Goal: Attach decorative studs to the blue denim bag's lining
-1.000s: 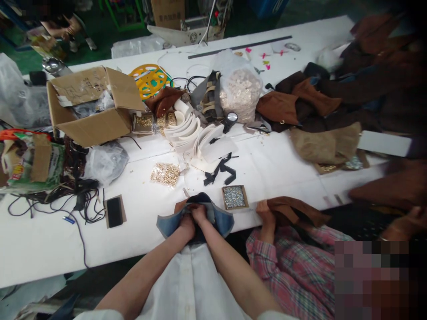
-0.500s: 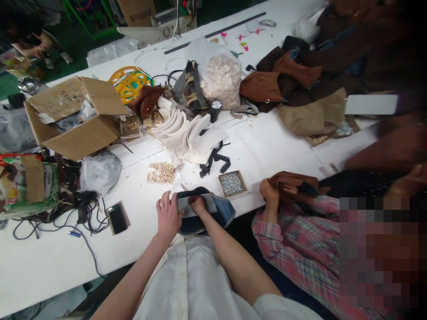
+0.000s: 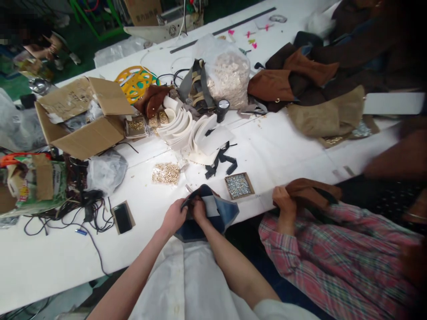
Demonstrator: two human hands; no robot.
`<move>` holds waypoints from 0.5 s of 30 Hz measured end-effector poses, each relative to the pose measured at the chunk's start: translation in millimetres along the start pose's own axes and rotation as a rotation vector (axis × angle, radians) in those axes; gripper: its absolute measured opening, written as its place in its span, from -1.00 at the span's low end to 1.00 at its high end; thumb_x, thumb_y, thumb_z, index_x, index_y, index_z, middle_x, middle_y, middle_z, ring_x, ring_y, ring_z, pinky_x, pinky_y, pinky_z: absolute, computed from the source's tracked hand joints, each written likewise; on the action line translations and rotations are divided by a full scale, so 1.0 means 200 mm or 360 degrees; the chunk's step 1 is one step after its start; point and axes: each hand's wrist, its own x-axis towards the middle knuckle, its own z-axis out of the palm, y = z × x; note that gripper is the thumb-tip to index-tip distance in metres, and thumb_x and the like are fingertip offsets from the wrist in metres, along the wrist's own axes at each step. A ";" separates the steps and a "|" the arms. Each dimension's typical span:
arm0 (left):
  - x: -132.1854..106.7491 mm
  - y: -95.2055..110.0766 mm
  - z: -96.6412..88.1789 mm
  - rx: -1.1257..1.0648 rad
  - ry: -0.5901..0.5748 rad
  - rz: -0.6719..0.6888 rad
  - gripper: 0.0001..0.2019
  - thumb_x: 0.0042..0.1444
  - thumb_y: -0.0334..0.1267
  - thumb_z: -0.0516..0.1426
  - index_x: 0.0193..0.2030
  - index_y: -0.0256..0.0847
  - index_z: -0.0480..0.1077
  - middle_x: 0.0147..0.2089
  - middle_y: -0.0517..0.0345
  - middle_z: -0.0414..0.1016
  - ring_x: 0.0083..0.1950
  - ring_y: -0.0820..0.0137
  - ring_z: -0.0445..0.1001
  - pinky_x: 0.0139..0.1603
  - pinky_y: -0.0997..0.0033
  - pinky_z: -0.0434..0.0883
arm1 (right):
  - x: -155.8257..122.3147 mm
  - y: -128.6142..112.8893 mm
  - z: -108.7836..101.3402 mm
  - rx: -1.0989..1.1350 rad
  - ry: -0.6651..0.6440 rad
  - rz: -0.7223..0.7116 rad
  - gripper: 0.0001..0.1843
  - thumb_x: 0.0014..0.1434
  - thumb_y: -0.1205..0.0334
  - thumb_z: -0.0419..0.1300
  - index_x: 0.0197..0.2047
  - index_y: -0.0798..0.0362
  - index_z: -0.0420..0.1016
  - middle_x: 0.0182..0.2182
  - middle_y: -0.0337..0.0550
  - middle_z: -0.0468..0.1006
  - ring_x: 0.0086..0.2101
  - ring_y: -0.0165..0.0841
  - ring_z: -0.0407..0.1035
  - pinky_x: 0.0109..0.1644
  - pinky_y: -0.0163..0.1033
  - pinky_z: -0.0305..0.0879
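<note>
Handling of an open, pouch-like piece of blue denim-like fabric (image 3: 228, 210), lying at the near edge of the white-covered table (image 3: 283, 151), directly under the fingers. Half a second ago the left hand (image 3: 175, 216) is spread with its fingers splayed at the piece's left side; now those fingers are drawn together and appear clamped on its left rim. The right hand (image 3: 199, 210) remains inside the opening, left of a pale grey-blue inner panel (image 3: 211, 206); whether its fingertips pinch anything cannot be told. The change suggests that the left hand now steadies the rim while the right works within. Beyond and right of the right fingers stands a square brown cardboard tray of silvery studs (image 3: 243, 196); beyond the left fingertips lies a clear plastic bag of gold-coloured beads (image 3: 166, 173). Both lie apart from the hands.
</note>
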 end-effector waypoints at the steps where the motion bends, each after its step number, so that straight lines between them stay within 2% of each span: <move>1: 0.00 0.00 -0.01 -0.0026 -0.0026 0.0010 -0.71 0.34 -0.32 0.09 0.10 -0.15 0.55 0.09 -0.04 0.66 0.11 0.16 0.60 0.18 0.20 0.49 | 0.00 0.01 0.00 -0.0003 -0.0008 -0.0006 -0.71 0.13 0.44 0.18 -0.22 0.15 0.75 -0.08 0.04 0.69 -0.11 -0.25 0.44 0.02 -0.24 0.35; 5: 0.04 -0.02 -0.05 -0.0085 0.0022 -0.0048 -0.76 0.25 -0.38 0.07 -0.13 -0.16 0.57 -0.14 0.06 0.66 -0.06 0.22 0.60 -0.01 0.29 0.45 | 0.03 0.05 0.01 0.0000 -0.0027 0.0007 -0.78 0.14 0.38 0.22 -0.29 0.08 0.74 -0.10 -0.04 0.70 -0.13 -0.26 0.45 0.05 -0.25 0.37; 8: 0.05 -0.01 -0.08 -0.0127 0.0056 -0.0110 -0.75 0.15 -0.44 0.06 -0.22 -0.15 0.56 -0.25 0.13 0.63 -0.14 0.27 0.58 -0.12 0.34 0.41 | 0.04 0.03 0.02 0.0006 -0.0020 0.0032 -0.85 0.12 0.40 0.24 -0.37 0.09 0.67 -0.12 -0.07 0.70 -0.13 -0.29 0.45 0.04 -0.29 0.37; 10: 0.04 -0.01 -0.09 -0.0099 0.0047 -0.0108 -0.74 0.12 -0.47 0.05 -0.24 -0.15 0.55 -0.27 0.13 0.61 -0.15 0.27 0.57 -0.13 0.35 0.40 | 0.03 0.00 0.02 -0.0003 0.0023 0.0072 -0.83 0.11 0.45 0.20 -0.34 0.10 0.63 -0.16 -0.09 0.69 -0.16 -0.31 0.44 0.00 -0.28 0.36; 11: 0.04 0.00 -0.09 -0.0062 0.0049 -0.0112 -0.71 0.14 -0.47 0.04 -0.17 -0.15 0.56 -0.26 0.12 0.61 -0.14 0.26 0.57 -0.13 0.34 0.40 | 0.03 -0.02 0.02 -0.0010 0.0053 0.0102 -0.82 0.12 0.46 0.17 -0.31 0.10 0.61 -0.20 -0.10 0.68 -0.19 -0.32 0.43 -0.03 -0.26 0.36; 13: 0.03 0.02 -0.07 0.0092 0.0071 -0.0124 -0.56 0.21 -0.44 0.03 0.16 -0.13 0.54 -0.20 0.09 0.61 -0.15 0.22 0.56 -0.12 0.31 0.41 | 0.03 -0.05 0.03 -0.0025 0.0101 0.0163 -0.81 0.14 0.48 0.14 -0.28 0.09 0.56 -0.28 -0.14 0.64 -0.25 -0.33 0.40 -0.10 -0.23 0.34; 15: 0.05 0.04 -0.05 0.0354 0.0094 -0.0025 -0.32 0.28 -0.43 0.03 0.54 -0.06 0.26 -0.08 0.02 0.60 -0.10 0.16 0.56 -0.08 0.25 0.42 | 0.02 -0.07 0.02 -0.0031 0.0123 0.0204 -0.82 0.18 0.47 0.11 -0.28 0.07 0.53 -0.33 -0.17 0.61 -0.28 -0.33 0.38 -0.13 -0.21 0.33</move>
